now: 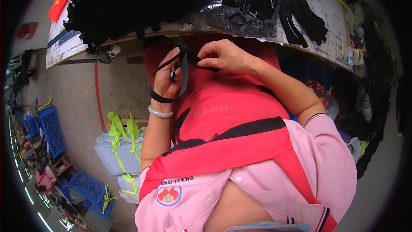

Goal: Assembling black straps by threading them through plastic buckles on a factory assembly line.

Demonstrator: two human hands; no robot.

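In front of my red apron (227,99), just below the table edge, my left hand (165,81) is closed around a black strap (184,75). The strap hangs in a loop past the palm and wrist, and its upper part bunches above the fingers. A small shiny piece, perhaps metal, shows against the palm; its kind is unclear. To the right, my right hand (229,56) has its thumb and fingertips pinched together on a black strap end, which runs over toward the left hand.
On the table (81,45) lie a big heap of black straps (128,8), a clear plastic bag (249,4) of black pieces and several long black strips (300,10). Blue crates (52,131) and pale bundles (113,152) with yellow-green ties stand on the floor at left.
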